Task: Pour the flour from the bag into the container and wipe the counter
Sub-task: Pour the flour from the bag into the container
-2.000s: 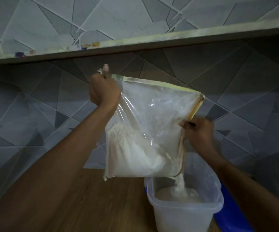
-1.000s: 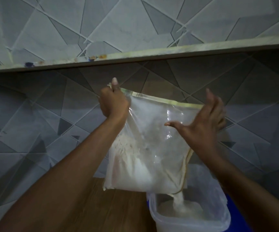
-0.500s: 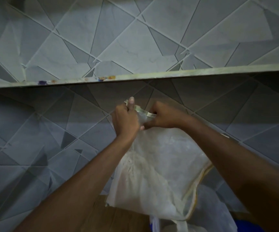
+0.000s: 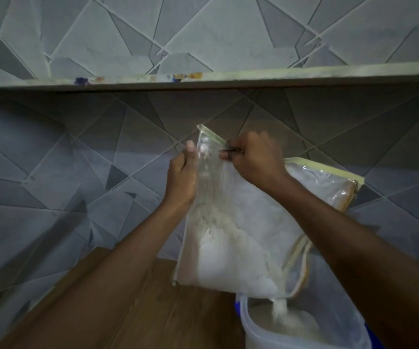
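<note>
Both hands, left [image 4: 182, 178] and right [image 4: 256, 159], fingers pinched on raised corner of clear plastic flour bag [image 4: 241, 222], mouth tipped toward 5 o'clock so flour drops into translucent plastic container [image 4: 304, 331] on wooden desk [image 4: 153, 311].

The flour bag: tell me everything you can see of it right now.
The flour bag is clear plastic with pale yellow zipper trim, held tilted above the container. The left hand and right hand pinch its raised corner. White flour fills its lower part and streams from the open bottom corner into the container.
</note>
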Demonstrator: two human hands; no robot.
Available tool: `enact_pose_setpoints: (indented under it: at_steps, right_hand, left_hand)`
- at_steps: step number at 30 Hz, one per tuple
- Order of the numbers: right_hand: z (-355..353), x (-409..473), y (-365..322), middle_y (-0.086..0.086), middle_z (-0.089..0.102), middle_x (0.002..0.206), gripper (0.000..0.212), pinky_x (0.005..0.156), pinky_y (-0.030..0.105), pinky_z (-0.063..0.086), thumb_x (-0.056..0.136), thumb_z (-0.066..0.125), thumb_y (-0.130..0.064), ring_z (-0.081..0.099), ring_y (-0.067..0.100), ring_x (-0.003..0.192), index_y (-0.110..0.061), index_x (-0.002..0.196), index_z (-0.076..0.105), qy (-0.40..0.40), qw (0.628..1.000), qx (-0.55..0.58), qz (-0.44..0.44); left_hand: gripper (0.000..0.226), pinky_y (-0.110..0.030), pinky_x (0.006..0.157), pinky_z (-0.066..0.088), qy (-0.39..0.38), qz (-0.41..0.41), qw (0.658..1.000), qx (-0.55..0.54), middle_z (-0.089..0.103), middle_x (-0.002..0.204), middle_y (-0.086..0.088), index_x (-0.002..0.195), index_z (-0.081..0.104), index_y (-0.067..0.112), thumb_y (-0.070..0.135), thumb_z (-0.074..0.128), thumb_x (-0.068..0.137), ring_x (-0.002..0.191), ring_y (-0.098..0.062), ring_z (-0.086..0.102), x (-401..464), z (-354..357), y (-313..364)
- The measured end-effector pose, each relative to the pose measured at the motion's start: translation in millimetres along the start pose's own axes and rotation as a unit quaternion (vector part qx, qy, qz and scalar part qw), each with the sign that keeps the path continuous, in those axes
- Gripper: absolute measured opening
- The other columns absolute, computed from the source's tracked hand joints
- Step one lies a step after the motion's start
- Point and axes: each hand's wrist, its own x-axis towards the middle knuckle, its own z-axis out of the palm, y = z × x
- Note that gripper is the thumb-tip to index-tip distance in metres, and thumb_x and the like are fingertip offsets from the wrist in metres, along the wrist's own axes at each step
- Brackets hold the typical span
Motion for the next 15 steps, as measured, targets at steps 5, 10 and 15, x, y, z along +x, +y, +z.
enact_pose_setpoints:
  at_steps: [5, 10, 15]
  right_hand:
    - [8, -3, -3, 0.008, 0.070, 0.079, 0.029, 0.066, 0.035, 0.047, 0.093, 0.064, -0.043, 0.064, 0.031, 0.077, -0.016, 0.094, 0.077, 0.022, 1.000, 0.003, 0.012]
    - [10, -9, -1, 0.003, 0.062, 0.066, 0.031, 0.060, 0.032, 0.042, 0.095, 0.064, -0.038, 0.060, 0.027, 0.067, -0.012, 0.082, 0.075, 0.032, 0.999, 0.026, 0.016]
    - [9, -17, -7, 0.002, 0.062, 0.067, 0.027, 0.058, 0.026, 0.029, 0.098, 0.062, -0.033, 0.054, 0.022, 0.061, -0.012, 0.090, 0.078, 0.049, 0.999, 0.019, -0.014]
  left_hand:
    - [0.040, -0.037, 0.087, 0.055, -0.051, -0.193, 0.978, 0.054, 0.073, 0.096, 0.000, 0.102, 0.071, 0.019, 0.042, 0.039, 0.106, 0.091, -0.015, 0.068, -65, -51, -87]
    - [0.028, -0.028, 0.076, 0.059, -0.118, -0.343, 0.932, -0.008, 0.074, 0.109, 0.006, 0.117, 0.068, 0.033, 0.044, 0.047, 0.103, 0.102, -0.018, 0.069, -137, -89, -154]
    - [0.022, -0.027, 0.076, 0.061, -0.018, -0.411, 0.887, -0.210, 0.076, 0.108, -0.010, 0.117, 0.070, 0.004, 0.004, 0.056, 0.100, 0.090, -0.019, 0.073, -160, -91, -183]
